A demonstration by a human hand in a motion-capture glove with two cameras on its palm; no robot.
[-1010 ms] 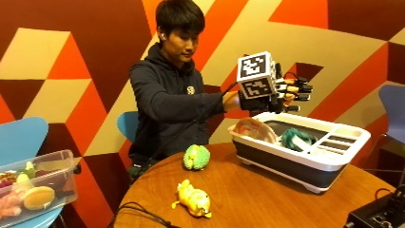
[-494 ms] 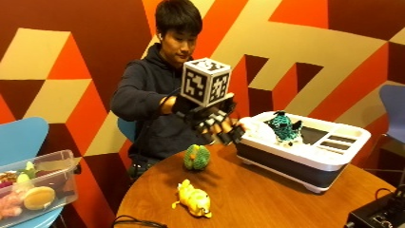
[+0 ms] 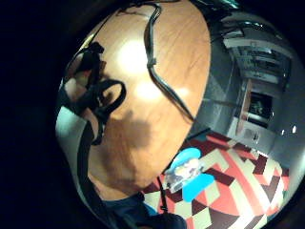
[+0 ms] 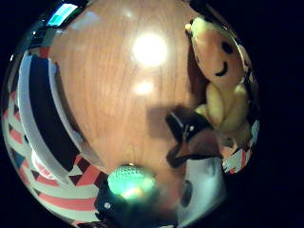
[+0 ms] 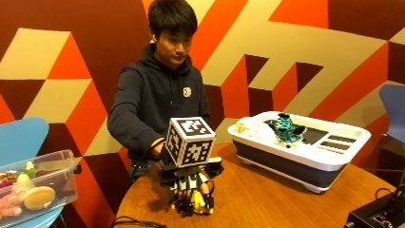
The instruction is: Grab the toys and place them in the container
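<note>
In the lower centre of the outside view the gloved right hand hangs fingers-down over the yellow toy on the tabletop, its grip seemingly holding nothing yet, so it should close around the toy's body before lifting toward the container at right

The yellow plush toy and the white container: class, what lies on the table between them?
In the outside view, only bare wooden table lies between the yellow plush toy, under the gloved right hand, and the white container.

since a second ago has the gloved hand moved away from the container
Yes. The gloved right hand went from above the white container down to the yellow plush toy on the table.
</note>
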